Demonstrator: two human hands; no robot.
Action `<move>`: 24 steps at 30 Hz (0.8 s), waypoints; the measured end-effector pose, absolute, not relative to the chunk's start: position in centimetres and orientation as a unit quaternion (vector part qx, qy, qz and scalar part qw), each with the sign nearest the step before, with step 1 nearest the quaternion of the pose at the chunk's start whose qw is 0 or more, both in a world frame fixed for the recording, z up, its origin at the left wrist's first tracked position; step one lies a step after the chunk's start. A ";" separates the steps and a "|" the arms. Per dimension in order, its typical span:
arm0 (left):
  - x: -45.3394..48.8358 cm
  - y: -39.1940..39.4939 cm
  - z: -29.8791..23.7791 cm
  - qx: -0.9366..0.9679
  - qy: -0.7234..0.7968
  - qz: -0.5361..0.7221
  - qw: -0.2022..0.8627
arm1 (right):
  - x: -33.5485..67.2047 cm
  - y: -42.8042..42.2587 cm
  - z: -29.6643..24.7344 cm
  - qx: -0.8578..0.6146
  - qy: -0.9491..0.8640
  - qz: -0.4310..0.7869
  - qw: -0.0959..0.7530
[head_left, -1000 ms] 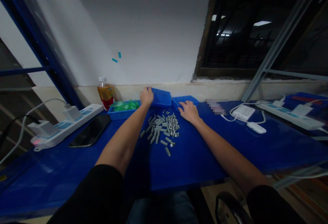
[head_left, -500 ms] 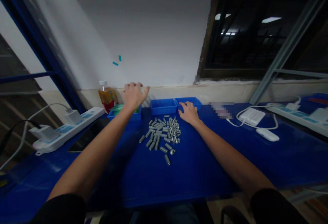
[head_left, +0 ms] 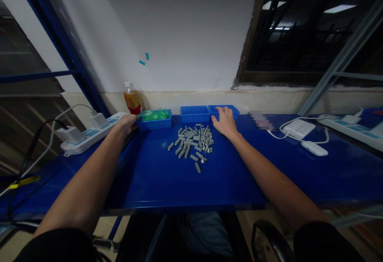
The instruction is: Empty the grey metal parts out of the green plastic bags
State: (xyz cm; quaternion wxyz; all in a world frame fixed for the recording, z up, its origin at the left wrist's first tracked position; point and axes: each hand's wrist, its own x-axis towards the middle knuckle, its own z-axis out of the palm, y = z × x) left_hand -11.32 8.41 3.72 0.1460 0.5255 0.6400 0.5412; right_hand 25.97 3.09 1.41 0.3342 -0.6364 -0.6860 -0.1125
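My left hand [head_left: 128, 123] is at the left end of a blue tray [head_left: 155, 124] that holds green plastic bags [head_left: 154, 115]. Its fingers are blurred and partly hidden, so their grip does not show. Fingers spread, my right hand [head_left: 226, 121] rests at the front rim of another blue tray [head_left: 235, 113] on the right. Between these two stands a third blue tray [head_left: 195, 114]. In front of the trays lies a loose pile of metal cylinders [head_left: 182, 148], with small metal screws [head_left: 206, 137] along its right side.
A drink bottle [head_left: 132, 100] stands behind the left tray by the wall. White power strips [head_left: 86, 144] lie at both sides with plugs and cables. On the right are a white adapter [head_left: 299, 129] and a white rounded device [head_left: 314, 148]. The blue table's [head_left: 191, 192] front edge is near me.
My left hand has come down from above the left tray to its left end, uncovering the green bags. My right hand stays at the right tray. The view has tilted downward.
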 end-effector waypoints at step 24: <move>-7.3 0.7 5.2 0.558 0.661 0.501 -0.007 | 20.0 -0.5 -0.4 -0.594 -0.751 0.001 0.290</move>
